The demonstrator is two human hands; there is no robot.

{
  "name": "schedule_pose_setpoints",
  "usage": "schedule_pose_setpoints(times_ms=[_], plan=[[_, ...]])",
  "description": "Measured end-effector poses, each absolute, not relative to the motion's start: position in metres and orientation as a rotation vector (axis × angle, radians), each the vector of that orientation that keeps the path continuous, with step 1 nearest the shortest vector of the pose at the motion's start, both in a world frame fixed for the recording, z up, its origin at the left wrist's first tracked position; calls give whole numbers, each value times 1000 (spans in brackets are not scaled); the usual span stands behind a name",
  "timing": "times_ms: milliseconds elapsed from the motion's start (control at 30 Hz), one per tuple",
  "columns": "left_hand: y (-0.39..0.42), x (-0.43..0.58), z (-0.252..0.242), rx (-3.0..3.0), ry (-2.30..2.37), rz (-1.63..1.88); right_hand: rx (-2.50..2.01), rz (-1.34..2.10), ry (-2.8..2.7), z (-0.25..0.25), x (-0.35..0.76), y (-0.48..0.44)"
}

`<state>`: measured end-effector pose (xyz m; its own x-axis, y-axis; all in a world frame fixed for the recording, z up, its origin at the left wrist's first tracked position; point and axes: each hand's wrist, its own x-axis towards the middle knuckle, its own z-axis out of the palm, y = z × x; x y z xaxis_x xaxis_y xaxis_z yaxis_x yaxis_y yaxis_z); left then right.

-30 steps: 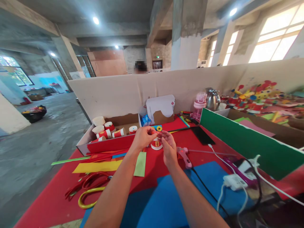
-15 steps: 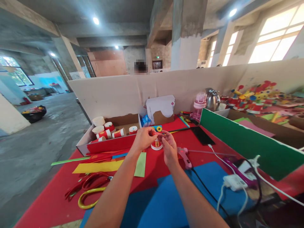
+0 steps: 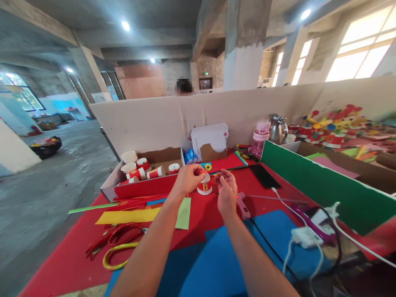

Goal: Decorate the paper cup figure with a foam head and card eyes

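Note:
A red and white paper cup (image 3: pixel 204 188) with a yellow label stands upside down on the red tabletop, between my two hands. My left hand (image 3: pixel 189 179) is pinched at the top of the cup. A bit of red shows at those fingertips, too small to make out. Right of the cup, my right hand (image 3: pixel 227 190) is held apart from it, fingers loosely curled and separated, with nothing plainly in them. A pink glue gun (image 3: pixel 243 206) lies just beside that hand. Behind the cup sits a small yellow ring-shaped piece (image 3: pixel 208 167).
An open box (image 3: pixel 148 181) holding several paper cups stands at the left. Yellow paper (image 3: pixel 130 215), red-handled scissors (image 3: pixel 128 234) and a yellow handle (image 3: pixel 108 260) lie in front. Rightward are a phone (image 3: pixel 264 176), charging cables, a power strip (image 3: pixel 321 233) and a green-sided box (image 3: pixel 318 185).
My right hand has drawn away from the cup to the right, and its fingers have spread. My left hand stays pinched at the cup's top.

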<state>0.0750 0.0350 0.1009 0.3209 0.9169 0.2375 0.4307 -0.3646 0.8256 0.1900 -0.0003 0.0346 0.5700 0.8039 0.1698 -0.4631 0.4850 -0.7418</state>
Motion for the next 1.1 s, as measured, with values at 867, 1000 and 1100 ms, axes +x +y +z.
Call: schedule_pose_setpoints(times_ms=[867, 1000, 1100], plan=[[37, 70, 101, 2185, 981, 922, -574, 1320, -554, 41, 190, -4], [35, 71, 103, 2248, 1006, 929, -571, 1321, -568, 39, 191, -3], [33, 71, 104, 2311, 1005, 919, -570, 1319, -578, 37, 191, -3]])
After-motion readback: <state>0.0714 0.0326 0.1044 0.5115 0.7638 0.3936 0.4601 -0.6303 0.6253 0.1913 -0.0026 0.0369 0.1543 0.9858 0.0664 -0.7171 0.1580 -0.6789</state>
